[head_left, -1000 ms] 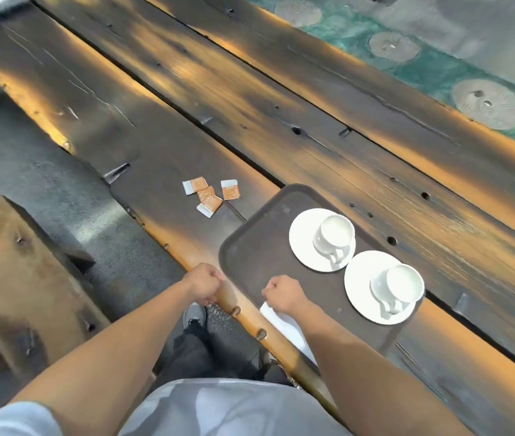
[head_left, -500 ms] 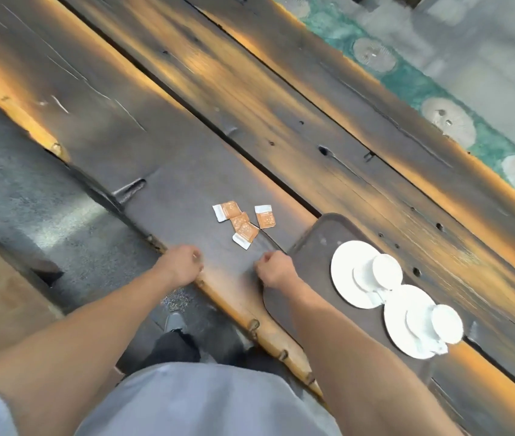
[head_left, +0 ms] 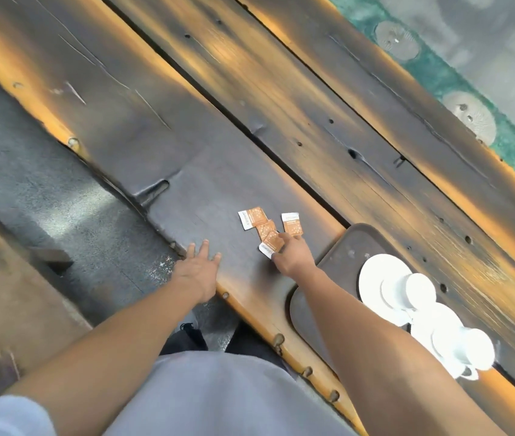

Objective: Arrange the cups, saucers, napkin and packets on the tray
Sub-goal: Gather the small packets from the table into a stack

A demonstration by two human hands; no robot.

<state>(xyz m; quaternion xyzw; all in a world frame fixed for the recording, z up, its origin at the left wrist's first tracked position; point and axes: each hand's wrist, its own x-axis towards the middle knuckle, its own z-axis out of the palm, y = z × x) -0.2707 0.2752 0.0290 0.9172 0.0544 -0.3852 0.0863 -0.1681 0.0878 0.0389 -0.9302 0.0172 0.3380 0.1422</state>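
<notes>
Table (head_left: 187, 190): dark planks, near edge running on a diagonal from far left to near right.

Left hand (head_left: 201, 265): flat on the planks just inside the near edge, fingers straight and spread, holding nothing. It lies left of the work and apart from it.

Packets (head_left: 254, 217): four, orange and white, loose on the table in a small cluster just left of the tray's far-left corner. Two overlap at the middle. None is on the tray. Their long sides point in different ways, so no single approach angle suits all.

Right hand (head_left: 292, 254): clearly the nearer one, touching the cluster from its near-right side, fingertips (head_left: 281, 236) over the nearest packet. Whether it pinches that packet or only rests on it cannot be told.

Tray (head_left: 353, 243): right of the packets, its rim close beside them. Judgement: the carry is short, rightward and slightly near, over the rim.

Open room: bare tray floor at the left end, between the rim and the saucers (head_left: 372, 278).

Cups (head_left: 416, 289): two, each on a saucer, at the tray's right. Judgement: low risk of a knock if packets land left.

Napkin: not seen; the right arm covers the tray's near side.
</notes>
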